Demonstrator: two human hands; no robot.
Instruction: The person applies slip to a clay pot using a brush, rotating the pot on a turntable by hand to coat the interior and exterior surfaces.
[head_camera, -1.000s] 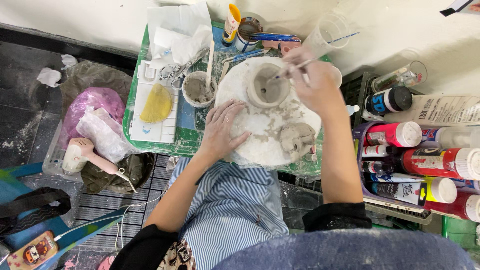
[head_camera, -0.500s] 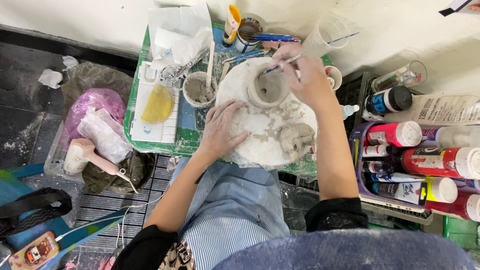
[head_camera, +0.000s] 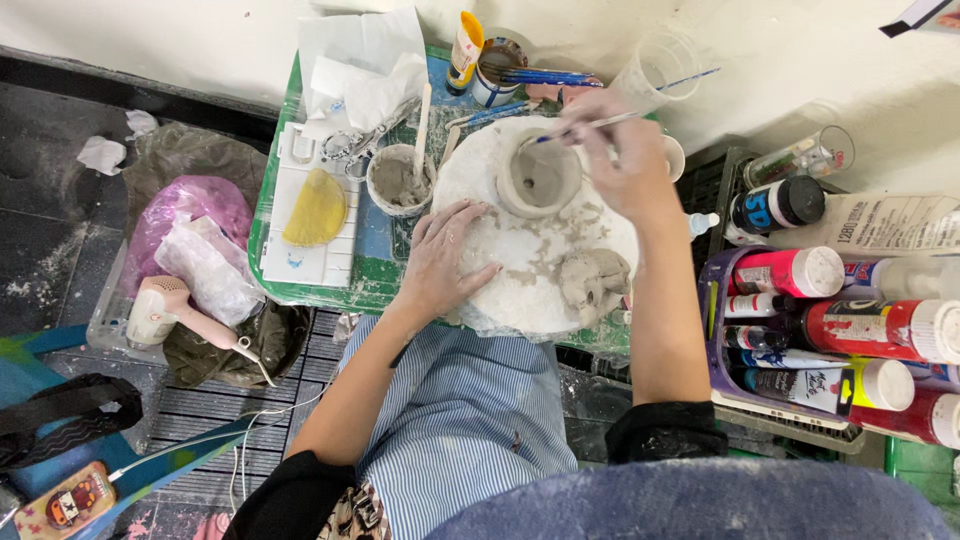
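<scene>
**A:** ok so counting what we've got here: one round white board (head_camera: 520, 290) sitting on the green desk (head_camera: 330, 290), with one small grey clay pot (head_camera: 540, 180) on it toward the back, plus one lump of clay (head_camera: 592, 280) at the board's right edge.

**B:** yep. Our right hand (head_camera: 625, 165) has its fingers pinching one thin brush (head_camera: 585, 127), tip at the pot's rim. Our left hand (head_camera: 440, 260) lies flat on the board, fingers spread, just left of the pot.

**A:** one cup of grey slip (head_camera: 400, 180) left of the board, with one wooden stick (head_camera: 424, 125) leaning in it. One yellow sponge (head_camera: 317, 208) on a white tray (head_camera: 300, 250).

**B:** packages: on the right we see a purple basket (head_camera: 722, 330) with paint bottles (head_camera: 790, 272) lying on their sides, at least five, mostly red or pink with white caps. Behind it one dark bottle with a black lid (head_camera: 775, 205), blue label.

**A:** on the floor left, one pink hair dryer (head_camera: 165, 310) and one pink plastic bag (head_camera: 185, 210). At the back, one yellow tube (head_camera: 465, 45).
</scene>
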